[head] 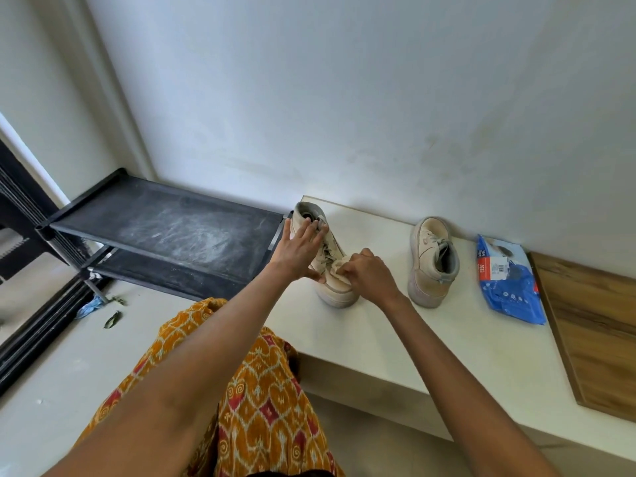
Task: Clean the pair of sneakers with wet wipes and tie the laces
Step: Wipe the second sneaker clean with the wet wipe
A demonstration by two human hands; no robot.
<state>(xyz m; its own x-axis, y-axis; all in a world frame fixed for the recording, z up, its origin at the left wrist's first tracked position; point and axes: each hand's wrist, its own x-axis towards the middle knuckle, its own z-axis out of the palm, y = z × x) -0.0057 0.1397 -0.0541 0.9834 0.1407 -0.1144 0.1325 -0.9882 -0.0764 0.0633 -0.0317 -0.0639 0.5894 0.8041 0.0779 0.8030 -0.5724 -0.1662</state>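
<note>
On the white counter (430, 342) sit two beige sneakers and one blue wet-wipe pack (509, 280). Two hands work the near sneaker (335, 273), toe toward the person, its long axis running back to the wall: the left hand (299, 253) rests spread over its laces, the right hand (370, 275) pinches a crumpled wipe (339, 266), mostly hidden. The far sneaker (433, 263) stands apart, heel nearest.
</note>
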